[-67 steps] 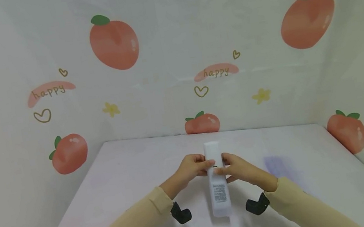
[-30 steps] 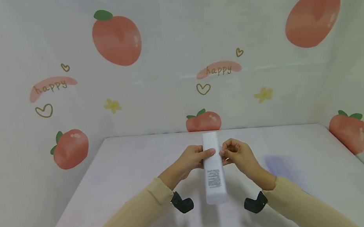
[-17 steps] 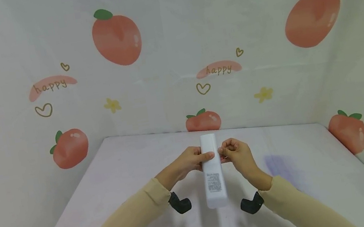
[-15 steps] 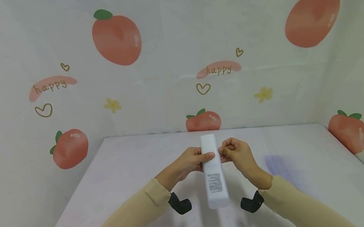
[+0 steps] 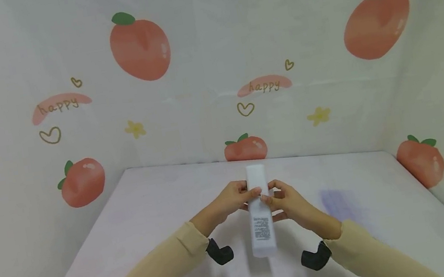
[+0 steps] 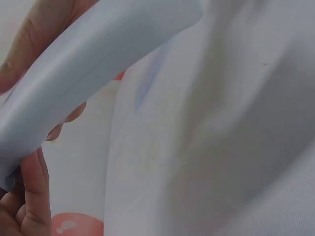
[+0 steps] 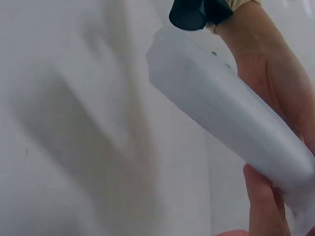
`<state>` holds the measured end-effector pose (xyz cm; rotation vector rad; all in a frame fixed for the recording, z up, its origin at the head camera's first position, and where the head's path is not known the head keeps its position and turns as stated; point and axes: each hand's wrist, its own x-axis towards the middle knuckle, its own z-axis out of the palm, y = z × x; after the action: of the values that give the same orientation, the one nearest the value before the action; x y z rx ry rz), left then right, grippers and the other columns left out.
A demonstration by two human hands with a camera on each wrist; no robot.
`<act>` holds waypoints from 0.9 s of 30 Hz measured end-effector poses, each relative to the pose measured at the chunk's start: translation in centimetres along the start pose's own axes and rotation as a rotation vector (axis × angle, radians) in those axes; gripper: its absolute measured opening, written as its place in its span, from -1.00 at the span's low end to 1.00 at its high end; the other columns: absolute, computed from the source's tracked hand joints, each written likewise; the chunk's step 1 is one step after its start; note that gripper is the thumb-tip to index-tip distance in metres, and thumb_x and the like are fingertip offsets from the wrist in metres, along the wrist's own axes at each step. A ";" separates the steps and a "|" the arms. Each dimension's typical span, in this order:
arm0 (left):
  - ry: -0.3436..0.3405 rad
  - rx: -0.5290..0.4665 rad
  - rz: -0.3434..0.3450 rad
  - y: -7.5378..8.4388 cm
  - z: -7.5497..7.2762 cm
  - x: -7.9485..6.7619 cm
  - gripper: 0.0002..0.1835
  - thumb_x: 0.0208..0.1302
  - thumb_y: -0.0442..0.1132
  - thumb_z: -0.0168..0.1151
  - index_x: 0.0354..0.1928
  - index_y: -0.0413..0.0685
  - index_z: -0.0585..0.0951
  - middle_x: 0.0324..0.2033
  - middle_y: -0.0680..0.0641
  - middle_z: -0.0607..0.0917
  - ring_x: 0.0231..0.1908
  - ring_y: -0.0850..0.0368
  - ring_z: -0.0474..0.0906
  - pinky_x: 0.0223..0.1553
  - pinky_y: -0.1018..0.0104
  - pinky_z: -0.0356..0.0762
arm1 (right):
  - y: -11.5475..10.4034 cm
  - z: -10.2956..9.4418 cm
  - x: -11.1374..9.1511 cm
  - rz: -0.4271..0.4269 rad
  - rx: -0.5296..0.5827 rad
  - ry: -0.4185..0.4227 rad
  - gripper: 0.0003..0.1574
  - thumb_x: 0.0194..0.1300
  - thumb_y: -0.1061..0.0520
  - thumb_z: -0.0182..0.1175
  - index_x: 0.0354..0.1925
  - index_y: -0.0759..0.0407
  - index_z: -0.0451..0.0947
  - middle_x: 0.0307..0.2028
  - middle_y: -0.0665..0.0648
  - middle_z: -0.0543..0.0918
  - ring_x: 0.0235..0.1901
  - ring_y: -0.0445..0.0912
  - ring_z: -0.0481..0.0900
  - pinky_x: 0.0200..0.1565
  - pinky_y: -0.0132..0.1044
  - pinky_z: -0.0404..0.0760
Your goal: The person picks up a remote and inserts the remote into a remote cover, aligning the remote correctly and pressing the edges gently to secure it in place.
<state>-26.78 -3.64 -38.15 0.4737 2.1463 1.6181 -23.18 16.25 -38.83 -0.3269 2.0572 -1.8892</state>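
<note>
- White oblong container (image 5: 260, 210) is held above white tabletop (image 5: 169, 190), around mid-width, long axis run near-to-far; shadow is cast below.
- Printed text block (image 5: 261, 229) is seen on upper face, toward near end.
- Container is gripped from left by left hand (image 5: 231, 197), thumb laid across upper face.
- Container is also gripped from right by right hand (image 5: 293, 202), thumb set on same face, slightly nearer.
- Purple stain (image 5: 338, 202) is seen on tabletop, right of hands.
- Far side is covered by fruit-print backdrop (image 5: 200, 54).
</note>
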 end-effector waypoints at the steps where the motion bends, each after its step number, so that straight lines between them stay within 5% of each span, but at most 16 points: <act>1: -0.010 -0.011 0.004 -0.1 -0.1 0.1 -0.54 0.41 0.01 0.12 0.06 -0.28 0.55 -0.20 -0.10 0.70 -0.26 0.16 0.62 -0.15 0.21 0.66 | 0.1 0.1 0.1 0.009 -0.007 0.004 -0.46 0.34 -0.01 0.23 0.02 0.27 0.22 -0.25 0.10 0.60 -0.31 -0.10 0.67 -0.22 -0.08 0.71; 9: -0.180 -0.191 0.119 -1.4 -1.9 0.1 -0.57 0.37 -0.28 0.17 0.22 -0.30 0.43 -0.11 -0.08 0.64 -0.10 0.15 0.60 0.07 0.13 0.59 | -0.2 -0.8 0.1 0.055 0.084 0.014 -0.62 0.36 0.07 0.18 -0.04 0.21 0.26 -0.24 0.06 0.60 -0.28 -0.08 0.69 -0.18 -0.11 0.71; 14: -0.064 -0.249 0.119 -1.6 -1.1 0.0 -0.66 0.25 -0.48 0.23 0.07 -0.39 0.48 -0.27 0.00 0.66 -0.23 0.19 0.63 -0.03 0.15 0.65 | -0.6 -0.8 0.1 0.075 0.127 0.000 -0.65 0.40 0.04 0.14 -0.07 0.19 0.24 -0.25 0.03 0.60 -0.29 -0.11 0.69 -0.22 -0.19 0.71; 18: 0.035 -0.306 0.123 -1.9 0.0 -0.2 -0.81 0.22 -0.49 0.25 -0.12 -0.39 0.55 -0.35 0.03 0.68 -0.31 0.21 0.66 -0.11 0.15 0.68 | -0.4 -0.5 0.3 0.072 0.117 -0.019 -0.46 0.43 -0.02 0.10 0.13 0.29 0.17 -0.23 0.02 0.59 -0.27 -0.14 0.66 -0.22 -0.22 0.68; 22: 0.083 -0.342 0.146 -2.5 1.0 -0.2 -0.95 0.24 -0.46 0.26 -0.31 -0.31 0.56 -0.45 0.06 0.68 -0.39 0.23 0.67 -0.17 0.19 0.69 | -0.2 -0.3 0.5 0.071 0.095 -0.046 -0.26 0.45 -0.05 0.07 0.31 0.37 0.05 -0.20 0.00 0.59 -0.24 -0.15 0.64 -0.19 -0.21 0.66; 27: 0.132 -0.358 0.177 -3.0 1.7 -0.1 -0.90 0.24 -0.46 0.25 -0.37 -0.36 0.52 -0.51 0.11 0.63 -0.42 0.26 0.65 -0.20 0.22 0.70 | 0.1 -0.6 0.5 0.086 0.058 -0.094 -0.29 0.48 -0.07 0.01 0.26 0.45 0.11 -0.21 0.00 0.61 -0.22 -0.15 0.65 -0.14 -0.12 0.68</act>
<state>-25.84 -3.09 -41.47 0.4635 1.8846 2.1323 -23.87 16.65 -38.96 -0.3026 1.9204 -1.8433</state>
